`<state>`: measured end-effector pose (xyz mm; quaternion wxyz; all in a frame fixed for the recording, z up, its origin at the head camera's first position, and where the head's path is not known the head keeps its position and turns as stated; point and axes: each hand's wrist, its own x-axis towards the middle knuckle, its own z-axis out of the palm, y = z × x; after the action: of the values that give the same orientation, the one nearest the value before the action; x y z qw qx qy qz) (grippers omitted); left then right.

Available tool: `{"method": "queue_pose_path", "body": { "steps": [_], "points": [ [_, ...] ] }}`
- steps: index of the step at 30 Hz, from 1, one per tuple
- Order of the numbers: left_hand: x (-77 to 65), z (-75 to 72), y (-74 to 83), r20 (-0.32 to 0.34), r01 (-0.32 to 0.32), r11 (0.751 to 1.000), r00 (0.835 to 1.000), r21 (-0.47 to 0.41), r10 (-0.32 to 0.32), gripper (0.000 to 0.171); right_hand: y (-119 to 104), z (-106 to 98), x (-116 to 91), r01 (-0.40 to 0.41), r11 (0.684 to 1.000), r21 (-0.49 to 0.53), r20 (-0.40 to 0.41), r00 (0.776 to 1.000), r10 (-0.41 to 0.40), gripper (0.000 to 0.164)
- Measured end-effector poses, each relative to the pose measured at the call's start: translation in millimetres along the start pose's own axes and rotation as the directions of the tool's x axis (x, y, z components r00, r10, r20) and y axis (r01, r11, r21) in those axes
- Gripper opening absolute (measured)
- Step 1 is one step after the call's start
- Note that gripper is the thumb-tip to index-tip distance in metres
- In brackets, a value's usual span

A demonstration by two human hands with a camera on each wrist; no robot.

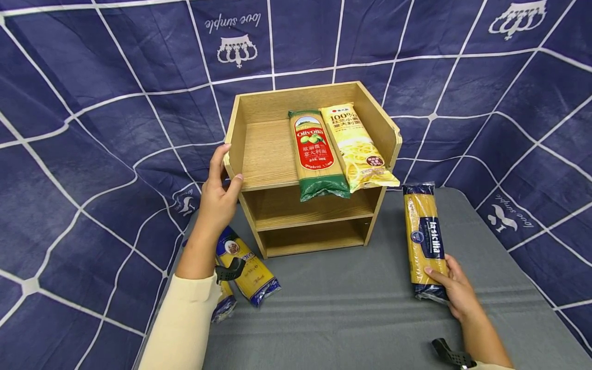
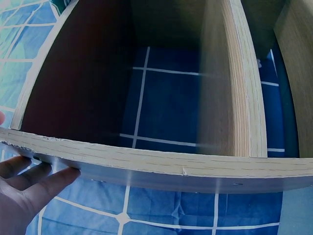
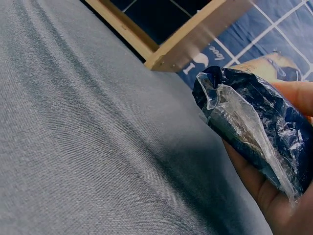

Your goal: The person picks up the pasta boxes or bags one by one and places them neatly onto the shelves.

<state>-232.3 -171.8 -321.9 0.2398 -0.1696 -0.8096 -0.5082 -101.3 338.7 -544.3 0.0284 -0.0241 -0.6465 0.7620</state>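
And here's the right hand (image 1: 455,288), pinching the lower end of the navy pack (image 1: 424,244), thumb on top and fingers underneath! The pack is out to the right of the shelf (image 1: 268,149), well apart from it, a long flattish bundle of straight golden strands under clear film. Look at that near end in the right wrist view: dark, glossy plastic, crinkled and folded, with a clear flap catching the light.

Over to the left, the left hand (image 1: 220,198) pinches the front edge of the shelf's side panel, thumb inside, the other fingers along the outside. Pale wood grain here, a smooth, boxy build, though the left wrist view shows the edge rough and chipped near the fingers. There's an open tray on top and two compartments below.

In that tray, side by side on the right: the green pack (image 1: 316,149), its crimped end poking past the front edge, and the cream pack (image 1: 358,149), shiny and wrinkled at the tip. Down at the shelf's left foot, two yellow packs (image 1: 250,270) lie partly behind the forearm, ends crumpled and blue. Under it all, the worktop (image 1: 337,308) wears grey woven cloth, rippled in soft ridges; behind, a creased blue sheet (image 1: 314,36) with white grid lines.
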Motion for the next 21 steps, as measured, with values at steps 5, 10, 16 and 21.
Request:
{"method": "queue_pose_path", "body": {
  "steps": [5,10,16,21],
  "points": [
    [0.4,0.7,-1.1,0.001,-0.001,1.0,1.0,-0.003,0.001,0.062,-0.9,2.8,-3.5,-0.003,1.0,-0.009,-0.013,1.0,0.003,0.039],
    [1.5,1.2,-1.0,0.003,-0.009,0.999,1.0,-0.031,0.009,0.063,-2.4,6.0,-6.3,0.017,1.0,0.012,0.011,1.0,-0.017,0.04],
    [1.5,1.1,0.4,0.002,-0.009,1.0,1.0,-0.024,0.009,0.063,-1.3,8.1,-10.2,0.009,0.999,0.032,0.049,0.999,-0.011,0.04],
    [1.1,1.1,0.6,-0.004,-0.006,1.0,1.0,-0.013,0.006,0.063,0.8,9.8,-12.3,0.004,0.999,0.045,0.071,0.997,-0.008,0.041]
  ]
}}
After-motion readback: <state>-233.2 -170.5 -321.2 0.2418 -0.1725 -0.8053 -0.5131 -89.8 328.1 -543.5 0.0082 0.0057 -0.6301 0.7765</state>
